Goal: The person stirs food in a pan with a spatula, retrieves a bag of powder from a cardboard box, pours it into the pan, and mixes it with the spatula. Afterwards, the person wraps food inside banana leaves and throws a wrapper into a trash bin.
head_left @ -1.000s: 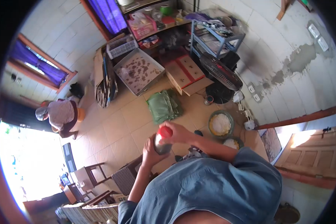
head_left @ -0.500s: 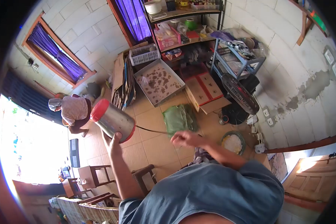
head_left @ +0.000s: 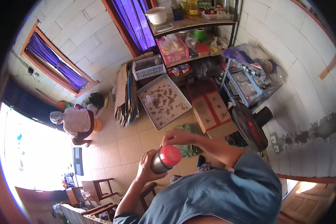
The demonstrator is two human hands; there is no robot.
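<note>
My left hand (head_left: 147, 168) is wrapped around a metal cylinder with red ends (head_left: 161, 164), gripping it from the left side. One red end of the cylinder faces up toward me. My right hand (head_left: 177, 137) is just beyond the cylinder, close to its far edge, with thumb and fingers pinched together. What lies between those fingers is hidden. The cylinder's black cord, visible a moment ago, cannot be made out now. Below my right forearm, green folded material (head_left: 189, 149) lies on the tiled floor.
A large shallow tray (head_left: 183, 106) with brown patches lies ahead, beside stacked cardboard (head_left: 123, 93). To the right are a cardboard box (head_left: 209, 110), a black fan (head_left: 248, 127) and a blue-grey rack (head_left: 246, 80). Another person (head_left: 76, 121) bends near the bright doorway. Wooden chairs (head_left: 100, 188) stand lower left.
My left hand has brought the cylinder right and closer to my body, turning its red end up toward me. My right hand has moved slightly left, right up to it.
</note>
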